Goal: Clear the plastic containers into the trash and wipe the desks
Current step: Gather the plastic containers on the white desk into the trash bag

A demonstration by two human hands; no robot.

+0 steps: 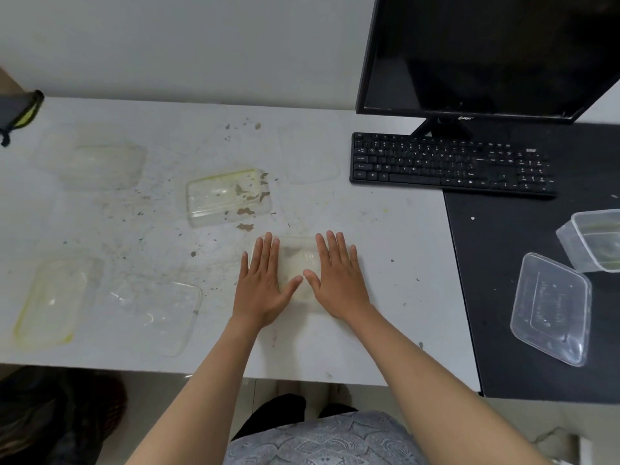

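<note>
**Hands flat on a clear container, near the front edge of the white bench**

Hands spread wide, gripping nothing: left hand [265, 283] and right hand [339, 280] press palms-down on a plastic container [300, 263], probably steadying it before lifting. Other containers lie toward the left edge; two [550, 307] sit on the dark bench [496, 263] at right. The keyboard [449, 162] bounds the back-right corner; the front edge is open.

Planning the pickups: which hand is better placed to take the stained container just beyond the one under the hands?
Left. The stained container lies up and left of the left hand; the right hand would have to cross over.
</note>
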